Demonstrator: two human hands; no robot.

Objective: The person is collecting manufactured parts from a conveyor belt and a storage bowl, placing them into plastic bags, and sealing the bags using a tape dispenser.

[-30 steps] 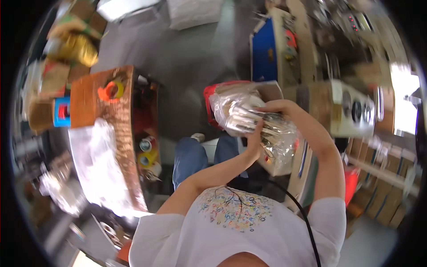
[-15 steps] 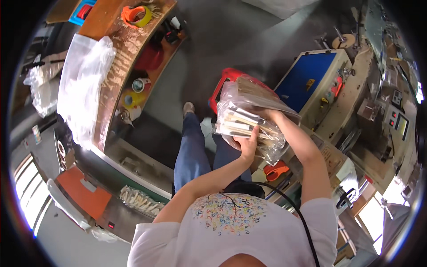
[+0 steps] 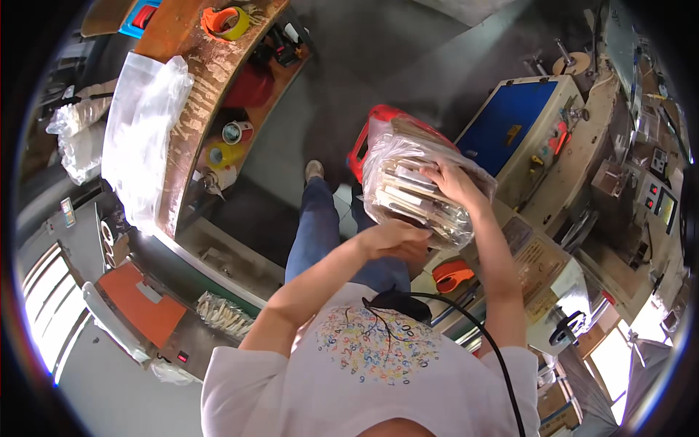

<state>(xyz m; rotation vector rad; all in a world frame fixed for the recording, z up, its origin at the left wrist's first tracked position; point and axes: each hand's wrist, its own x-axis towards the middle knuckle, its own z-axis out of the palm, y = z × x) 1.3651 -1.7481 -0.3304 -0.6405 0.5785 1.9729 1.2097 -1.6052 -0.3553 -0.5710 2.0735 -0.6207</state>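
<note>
In front of me a large clear plastic bag [image 3: 380, 171] is filled with slim pale wooden pieces [image 3: 416, 197], laid side by side. It rests over a red stool or crate [image 3: 384, 113], mostly hidden beneath it. My right hand [image 3: 457, 186] lies on top of the bag's contents, its fingers bent over the pieces at the far side. At the near edge, my left hand [image 3: 397, 239] has its fingers together against the plastic, slightly blurred and partly tucked at the bag's lower edge.
On the left, a worn wooden bench [image 3: 200, 95] bears white plastic bags [image 3: 145, 138] and a tape roll [image 3: 226, 24]. A blue-lidded box [image 3: 510, 120] stands on the right beside a cluttered bench. An orange tape dispenser [image 3: 451, 276] lies near my right forearm. More wooden pieces [image 3: 224, 312] lie at lower left.
My right hand has come up from the bag's far opening onto the top of the pieces. My left hand has slid off the pieces toward the bag's near edge.
</note>
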